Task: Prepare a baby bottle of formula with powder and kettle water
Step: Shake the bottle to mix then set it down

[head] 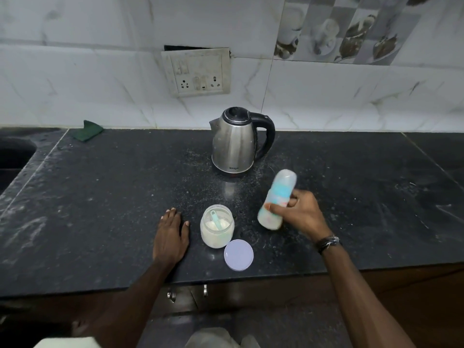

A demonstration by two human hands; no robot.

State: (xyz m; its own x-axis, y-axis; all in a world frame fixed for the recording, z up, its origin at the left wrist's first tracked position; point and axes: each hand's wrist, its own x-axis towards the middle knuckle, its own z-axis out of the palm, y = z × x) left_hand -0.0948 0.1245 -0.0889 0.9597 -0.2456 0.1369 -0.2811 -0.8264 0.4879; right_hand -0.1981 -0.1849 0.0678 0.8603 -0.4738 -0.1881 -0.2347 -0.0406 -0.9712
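Observation:
My right hand point(298, 213) grips a capped baby bottle point(275, 197) with a blue collar and milky liquid inside; the bottle is tilted and blurred above the black counter point(100, 209). My left hand point(170, 234) rests flat on the counter, fingers straight, just left of an open jar of white formula powder point(217, 227) with a light blue scoop point(216, 219) standing in it. The jar's pale lilac lid point(238, 254) lies flat at its front right. A steel electric kettle point(236, 144) with a black handle stands behind, lid shut, spout pointing left.
A green cloth point(88, 130) lies at the back left against the tiled wall. A sink point(15, 151) opens at the far left. A wall socket panel point(198, 71) hangs above the kettle. Powder specks dust the counter around the kettle. Cabinet handles point(173, 295) show below the front edge.

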